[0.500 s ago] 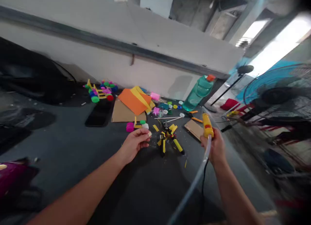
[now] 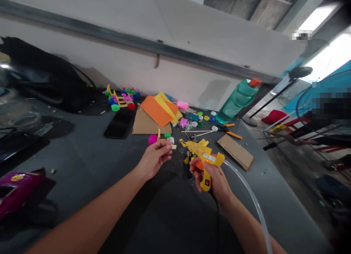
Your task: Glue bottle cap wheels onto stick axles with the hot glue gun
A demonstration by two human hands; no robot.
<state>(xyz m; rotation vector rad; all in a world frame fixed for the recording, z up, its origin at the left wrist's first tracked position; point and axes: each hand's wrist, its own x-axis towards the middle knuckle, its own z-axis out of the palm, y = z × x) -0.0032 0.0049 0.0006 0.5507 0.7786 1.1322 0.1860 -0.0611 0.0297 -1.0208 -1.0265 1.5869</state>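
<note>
My right hand (image 2: 215, 177) is wrapped round a yellow hot glue gun (image 2: 201, 151), its nozzle pointing left and a long clear glue stick trailing from its back. Between thumb and fingers, my left hand (image 2: 155, 159) pinches a small pale wooden piece (image 2: 173, 146), a short gap from the nozzle. Just behind the left hand sits a small yellow frame with a magenta cap (image 2: 153, 139), a green cap (image 2: 167, 135) and a white cap (image 2: 170, 140). Black-and-yellow pliers (image 2: 189, 166) lie on the table, mostly hidden under the glue gun, among yellow scraps.
Cardboard (image 2: 236, 151) lies to the right, near orange-handled pliers (image 2: 233, 134). Behind are a teal bottle (image 2: 236, 102), loose caps and orange paper (image 2: 157, 111) on cardboard. A phone (image 2: 119, 124) and small cap-wheeled models (image 2: 123, 98) are left of these; a purple object (image 2: 19, 191) stands nearer.
My right hand has brought the glue gun from the right side leftward, turning its nozzle toward my left hand. The left hand keeps its pinch on the wooden piece. The view has shifted slightly.
</note>
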